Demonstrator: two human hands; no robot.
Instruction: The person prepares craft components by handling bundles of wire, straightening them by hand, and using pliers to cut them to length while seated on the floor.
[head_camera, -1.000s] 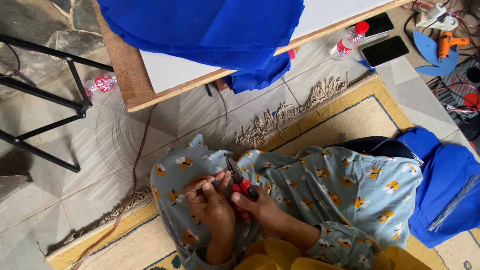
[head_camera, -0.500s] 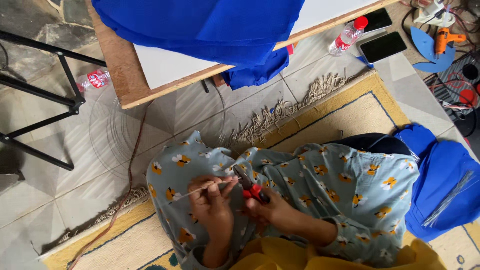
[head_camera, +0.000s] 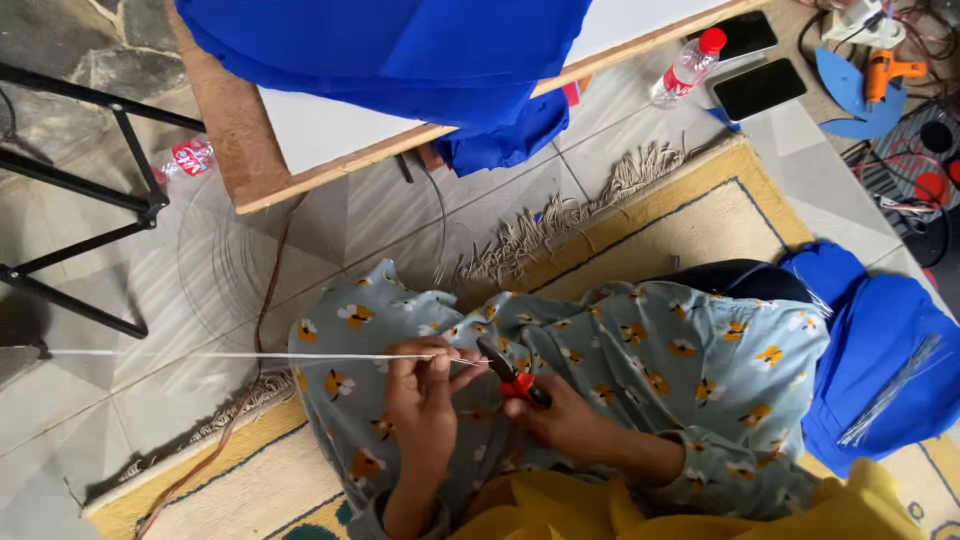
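Your left hand (head_camera: 425, 395) pinches a thin white wire (head_camera: 250, 355) between thumb and fingertips, closed on its near end, while your right hand (head_camera: 565, 425) is wrapped shut around the red handles of a pair of pliers (head_camera: 510, 375), whose dark nose points up toward the pinch and sits just beside the wire's end. Half a second ago the wire was a short slanted stub between your hands; now it runs out straight and almost level, far to the left of the grip, over the floor to the frame's edge, and your hands sit a little higher on your lap. Under the grip lies your lap in pale blue cloth printed with yellow flowers (head_camera: 650, 370), and below it a yellow garment (head_camera: 600, 510). You sit on a tan rug with a fringe (head_camera: 560, 225) over a grey tiled floor (head_camera: 130, 300). Beyond the grip a wooden board (head_camera: 240, 150) carries draped blue fabric (head_camera: 400, 50); to its left stands a black metal frame (head_camera: 120, 190). Far up and right of the grip lie a clear bottle with a red cap (head_camera: 690, 65) and a dark phone (head_camera: 760, 90). Right of the grip, more blue cloth (head_camera: 880, 340) holds a bundle of thin wires (head_camera: 890, 390). Both forearms come up from the bottom edge, wrists bent inward, knuckles toward you.
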